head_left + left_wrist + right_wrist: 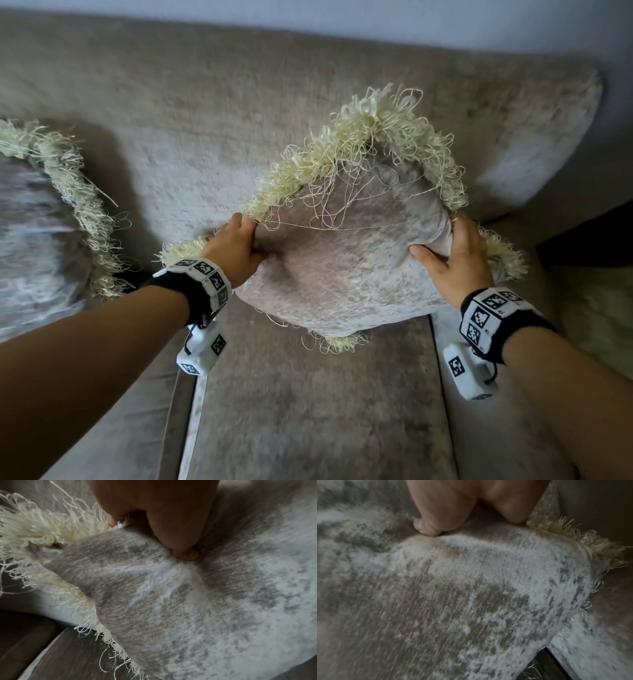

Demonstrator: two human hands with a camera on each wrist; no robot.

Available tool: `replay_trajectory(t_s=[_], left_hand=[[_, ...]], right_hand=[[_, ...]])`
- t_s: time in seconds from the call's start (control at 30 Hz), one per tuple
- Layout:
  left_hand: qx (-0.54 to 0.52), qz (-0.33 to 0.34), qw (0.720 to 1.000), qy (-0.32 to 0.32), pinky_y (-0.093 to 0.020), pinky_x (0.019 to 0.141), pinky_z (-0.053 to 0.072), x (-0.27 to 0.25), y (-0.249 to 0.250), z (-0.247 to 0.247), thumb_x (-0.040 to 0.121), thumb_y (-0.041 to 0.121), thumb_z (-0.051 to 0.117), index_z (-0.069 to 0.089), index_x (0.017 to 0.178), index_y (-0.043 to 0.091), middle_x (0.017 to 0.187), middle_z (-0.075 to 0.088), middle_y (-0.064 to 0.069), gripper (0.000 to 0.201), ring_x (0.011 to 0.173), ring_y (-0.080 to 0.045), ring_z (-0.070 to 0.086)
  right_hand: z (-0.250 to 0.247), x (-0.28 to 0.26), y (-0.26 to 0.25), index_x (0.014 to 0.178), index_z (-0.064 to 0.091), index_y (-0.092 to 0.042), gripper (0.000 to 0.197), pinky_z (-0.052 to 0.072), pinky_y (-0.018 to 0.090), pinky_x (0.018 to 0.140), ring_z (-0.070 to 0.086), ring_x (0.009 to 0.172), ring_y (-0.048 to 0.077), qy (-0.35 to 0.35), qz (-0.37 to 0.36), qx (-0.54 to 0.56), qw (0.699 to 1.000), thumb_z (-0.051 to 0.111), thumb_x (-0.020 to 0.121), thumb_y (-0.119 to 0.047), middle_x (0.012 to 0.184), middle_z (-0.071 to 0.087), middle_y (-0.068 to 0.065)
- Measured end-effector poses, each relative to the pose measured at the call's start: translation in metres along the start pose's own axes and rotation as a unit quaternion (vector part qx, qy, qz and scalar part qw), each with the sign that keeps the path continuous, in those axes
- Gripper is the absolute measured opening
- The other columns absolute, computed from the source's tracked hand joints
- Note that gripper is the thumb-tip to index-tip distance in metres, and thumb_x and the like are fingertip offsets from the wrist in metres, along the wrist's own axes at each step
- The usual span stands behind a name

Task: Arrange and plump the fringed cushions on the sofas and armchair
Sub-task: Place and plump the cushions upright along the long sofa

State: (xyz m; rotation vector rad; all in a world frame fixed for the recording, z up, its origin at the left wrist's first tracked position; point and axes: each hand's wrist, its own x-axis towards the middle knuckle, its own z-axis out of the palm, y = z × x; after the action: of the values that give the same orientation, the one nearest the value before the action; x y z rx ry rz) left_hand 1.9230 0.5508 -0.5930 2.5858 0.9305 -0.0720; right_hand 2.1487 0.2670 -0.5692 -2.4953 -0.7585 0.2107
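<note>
A grey-beige velvet cushion with a cream fringe stands on one corner, like a diamond, over the sofa seat. My left hand grips its left corner, thumb pressed into the front fabric. My right hand grips the right corner, thumb on the front and fingers behind. In the left wrist view the thumb digs into the cushion beside the fringe. The right wrist view shows my thumb dented into the cushion. Loose fringe threads hang across the cushion face.
A second fringed cushion leans at the left against the sofa back. A back pillow's rounded end sits at the right, with the sofa arm below it. Seat cushion seams run down on both sides.
</note>
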Motion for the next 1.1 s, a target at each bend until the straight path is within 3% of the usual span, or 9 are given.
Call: replay_trajectory(t_s=[0.1, 0.23, 0.37, 0.43, 0.53, 0.67, 0.77, 0.87, 1.1], left_hand=[[0.022, -0.008, 1.0, 0.003, -0.05, 0.086, 0.049, -0.007, 0.001, -0.004, 0.08, 0.043, 0.073, 0.048, 0.114, 0.006, 0.115, 0.047, -0.012, 0.056, 0.106, -0.034, 0.054], [0.074, -0.004, 0.997, 0.02, -0.052, 0.093, 0.046, -0.023, 0.002, -0.014, 0.077, 0.051, 0.072, 0.048, 0.116, 0.012, 0.117, 0.049, -0.01, 0.061, 0.108, -0.034, 0.054], [0.124, 0.006, 0.992, 0.018, -0.053, 0.103, 0.04, -0.032, 0.002, -0.026, 0.081, 0.056, 0.064, 0.042, 0.13, 0.017, 0.132, 0.043, -0.009, 0.066, 0.119, -0.034, 0.049], [0.128, 0.0, 0.991, 0.023, -0.051, 0.108, 0.036, -0.036, 0.004, -0.03, 0.083, 0.058, 0.061, 0.036, 0.14, 0.017, 0.143, 0.036, -0.009, 0.075, 0.127, -0.033, 0.044], [0.135, 0.01, 0.99, 0.037, -0.049, 0.111, 0.034, -0.047, 0.008, -0.035, 0.086, 0.058, 0.057, 0.033, 0.146, 0.016, 0.149, 0.032, -0.009, 0.077, 0.131, -0.033, 0.042], [0.159, 0.027, 0.987, 0.005, -0.049, 0.116, 0.028, -0.071, 0.009, -0.043, 0.091, 0.056, 0.049, 0.021, 0.151, 0.021, 0.158, 0.018, -0.012, 0.075, 0.139, -0.034, 0.034], [0.166, 0.044, 0.985, -0.028, -0.047, 0.117, 0.027, -0.09, 0.011, -0.056, 0.093, 0.055, 0.044, 0.026, 0.15, 0.029, 0.16, 0.014, -0.01, 0.065, 0.141, -0.032, 0.03], [0.144, 0.041, 0.988, -0.036, -0.047, 0.112, 0.033, -0.106, 0.018, -0.078, 0.094, 0.053, 0.045, 0.039, 0.144, 0.031, 0.155, 0.027, -0.005, 0.055, 0.138, -0.029, 0.035], [0.102, 0.04, 0.994, 0.002, -0.046, 0.1, 0.041, -0.131, 0.046, -0.152, 0.095, 0.048, 0.045, 0.049, 0.135, 0.028, 0.133, 0.053, -0.003, 0.045, 0.122, -0.027, 0.048]], right_hand=[[-0.002, -0.005, 0.002, 0.138, 0.033, -0.011, 0.083, 0.038, 0.055, 0.103, 0.035, 0.131, 0.035, 0.003, 0.003, -0.001, 1.0, 0.055, 0.08, -0.067, 0.142, 0.039, 0.015], [-0.011, -0.017, 0.003, 0.143, 0.029, -0.015, 0.091, 0.037, 0.055, 0.105, 0.034, 0.132, 0.036, -0.005, 0.016, -0.008, 1.0, 0.047, 0.078, -0.076, 0.144, 0.038, 0.014], [-0.022, -0.025, -0.004, 0.151, 0.017, -0.028, 0.083, 0.029, 0.055, 0.11, 0.015, 0.144, 0.035, -0.011, 0.035, -0.035, 0.999, 0.054, 0.084, -0.061, 0.158, 0.017, 0.01], [-0.026, -0.033, -0.009, 0.151, 0.012, -0.036, 0.081, 0.034, 0.055, 0.107, 0.008, 0.144, 0.034, 0.004, 0.048, -0.027, 0.998, 0.06, 0.087, -0.052, 0.16, 0.004, 0.004], [-0.032, -0.048, -0.015, 0.15, 0.014, -0.035, 0.083, 0.037, 0.054, 0.105, 0.008, 0.143, 0.036, 0.011, 0.022, -0.031, 0.999, 0.067, 0.086, -0.043, 0.16, -0.002, 0.003], [-0.041, -0.068, -0.022, 0.152, 0.01, -0.033, 0.083, 0.016, 0.051, 0.116, -0.003, 0.147, 0.031, -0.072, -0.019, -0.091, 0.993, 0.062, 0.089, -0.045, 0.161, -0.004, 0.003], [-0.057, -0.078, -0.031, 0.152, 0.015, -0.033, 0.076, 0.016, 0.05, 0.117, -0.002, 0.148, 0.028, -0.1, -0.04, -0.087, 0.99, 0.059, 0.091, -0.045, 0.162, 0.003, 0.004], [-0.079, -0.082, -0.046, 0.15, 0.024, -0.03, 0.069, 0.022, 0.049, 0.114, 0.009, 0.145, 0.028, -0.109, -0.046, -0.07, 0.991, 0.059, 0.092, -0.041, 0.159, 0.017, 0.006], [-0.139, -0.081, -0.094, 0.135, 0.049, -0.024, 0.044, 0.036, 0.046, 0.105, 0.037, 0.131, 0.029, -0.093, -0.049, -0.05, 0.993, 0.058, 0.094, -0.037, 0.139, 0.047, 0.004]])
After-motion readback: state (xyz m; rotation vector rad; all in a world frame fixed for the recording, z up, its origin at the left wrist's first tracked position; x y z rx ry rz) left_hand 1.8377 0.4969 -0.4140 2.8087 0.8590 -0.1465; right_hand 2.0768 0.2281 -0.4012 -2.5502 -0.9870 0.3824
